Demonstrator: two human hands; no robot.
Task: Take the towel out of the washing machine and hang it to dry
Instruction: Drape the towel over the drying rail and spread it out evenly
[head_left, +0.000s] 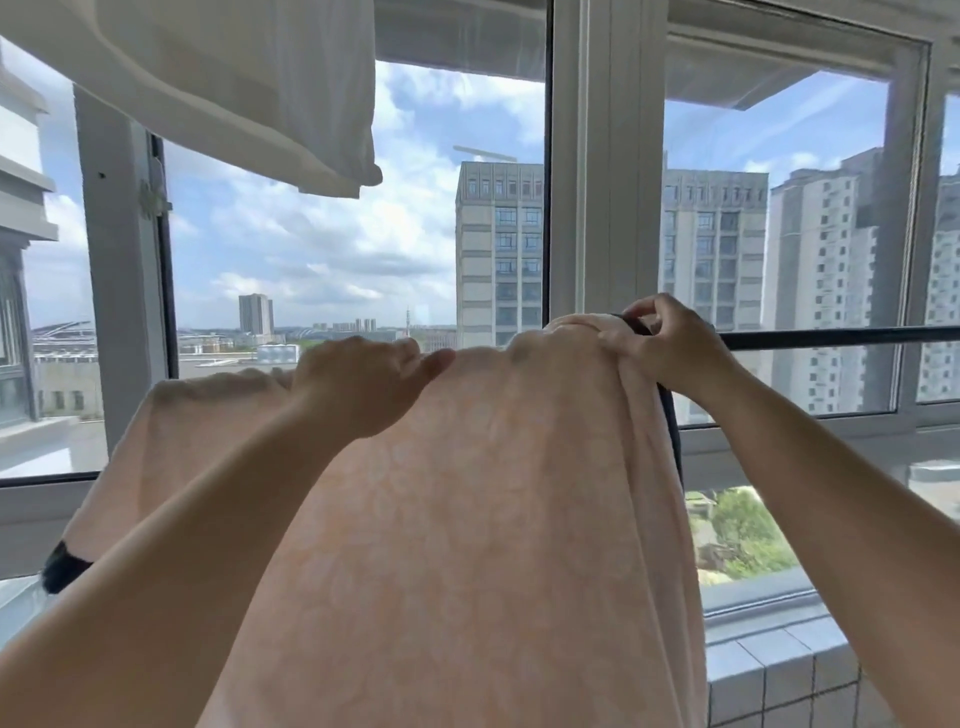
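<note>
Right-hand grip (657, 345) pinches the towel (467, 519) edge on the rail (831, 336) at 2 o'clock, left hand (363, 384) presses flat; uneven draping risks the towel slipping off.

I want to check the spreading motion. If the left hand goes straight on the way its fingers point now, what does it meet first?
The left hand points right along the top of the peach towel. It would probably first meet the raised hump of towel that the right hand pinches over the dark rail; depth is uncertain.
</note>
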